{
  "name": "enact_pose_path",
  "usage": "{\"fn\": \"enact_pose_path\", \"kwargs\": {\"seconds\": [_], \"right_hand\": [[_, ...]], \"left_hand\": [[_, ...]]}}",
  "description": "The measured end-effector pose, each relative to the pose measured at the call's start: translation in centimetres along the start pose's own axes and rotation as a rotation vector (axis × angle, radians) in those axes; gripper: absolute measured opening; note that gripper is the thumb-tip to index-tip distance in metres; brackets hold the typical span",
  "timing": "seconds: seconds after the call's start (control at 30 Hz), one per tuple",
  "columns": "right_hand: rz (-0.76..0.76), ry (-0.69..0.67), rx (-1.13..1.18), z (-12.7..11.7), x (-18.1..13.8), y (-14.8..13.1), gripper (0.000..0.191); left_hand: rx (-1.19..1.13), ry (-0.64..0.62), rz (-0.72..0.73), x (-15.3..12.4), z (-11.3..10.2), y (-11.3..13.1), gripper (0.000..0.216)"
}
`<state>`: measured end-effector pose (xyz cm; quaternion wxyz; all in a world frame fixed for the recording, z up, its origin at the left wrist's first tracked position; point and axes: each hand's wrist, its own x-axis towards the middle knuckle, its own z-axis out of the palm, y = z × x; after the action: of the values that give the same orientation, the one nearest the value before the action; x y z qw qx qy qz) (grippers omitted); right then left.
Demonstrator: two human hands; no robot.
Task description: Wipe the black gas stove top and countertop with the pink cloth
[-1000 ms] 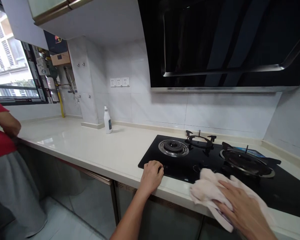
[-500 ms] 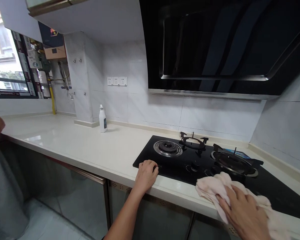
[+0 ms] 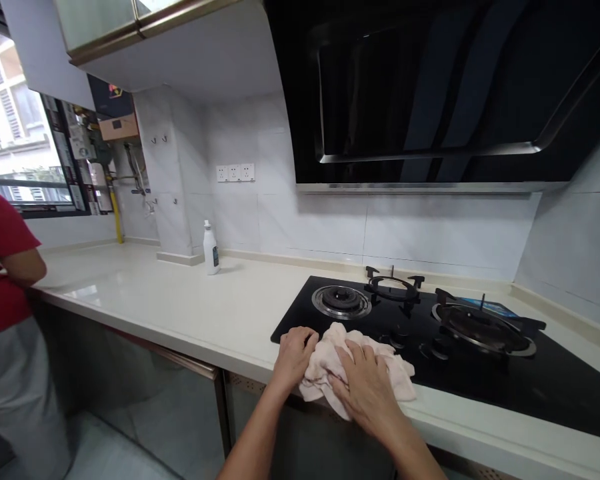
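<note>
My right hand [image 3: 363,383] presses down on a crumpled pale pink cloth [image 3: 325,363], its fingers spread over the folds. The cloth lies across the front edge of the black gas hob [image 3: 300,313] and hangs a little over the counter edge. My left hand [image 3: 295,353] rests at the hob's front left corner, just beside the cloth, holding nothing; its fingers are slightly bent and the thumb is apart. Behind the hands is the left burner [image 3: 341,302], without a pan support. Control knobs [image 3: 435,349] sit right of the cloth.
Black pan supports [image 3: 393,288] stand on the other burners. A white bottle [image 3: 211,250] is on the pale counter [image 3: 145,287] by the wall. A range hood [image 3: 420,113] hangs above. At far left a person in a red shirt [image 3: 3,260] stands at the counter.
My right hand has slid the cloth leftward along the hob's front edge, from the right side to beside my left hand. The left hand stays in place. More of the person at left shows.
</note>
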<state>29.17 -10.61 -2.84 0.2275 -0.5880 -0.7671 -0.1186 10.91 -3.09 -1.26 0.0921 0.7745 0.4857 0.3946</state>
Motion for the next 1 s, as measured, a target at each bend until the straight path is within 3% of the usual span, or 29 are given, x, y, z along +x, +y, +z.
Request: {"fn": "enact_pose_path", "kwargs": {"seconds": [0.1, 0.2, 0.3, 0.43, 0.63, 0.83, 0.93, 1.0], "right_hand": [[-0.081, -0.060, 0.277, -1.3, 0.1, 2.5, 0.049], [-0.051, 0.012, 0.464, -2.7, -0.2, 6.4, 0.045], [0.079, 0.101, 0.334, -3.0, -1.0, 10.7, 0.045], [0.235, 0.066, 0.092, -1.4, -2.8, 14.7, 0.050], [0.191, -0.004, -0.113, 0.8, -4.0, 15.0, 0.057], [0.218, -0.061, -0.156, 1.4, -4.0, 14.8, 0.057], [0.234, -0.070, -0.115, 1.3, -3.9, 14.7, 0.057], [0.244, -0.069, -0.092, 1.0, -3.8, 14.6, 0.057]], "left_hand": [[-0.008, 0.002, 0.003, 0.1, 0.2, -0.3, 0.032], [-0.002, 0.013, -0.005, 0.0, 0.3, -0.4, 0.030], [-0.012, 0.007, -0.003, 0.0, 0.1, -0.2, 0.030], [0.002, 0.000, -0.018, -0.1, 0.0, 0.1, 0.030], [-0.054, -0.002, -0.035, 0.3, -0.3, 0.1, 0.029], [-0.244, -0.119, -0.104, 1.2, -1.8, -0.3, 0.029], [-0.244, -0.109, -0.033, 0.9, -1.7, 1.5, 0.027], [-0.123, -0.141, 0.070, 0.4, -0.6, 3.7, 0.023]]}}
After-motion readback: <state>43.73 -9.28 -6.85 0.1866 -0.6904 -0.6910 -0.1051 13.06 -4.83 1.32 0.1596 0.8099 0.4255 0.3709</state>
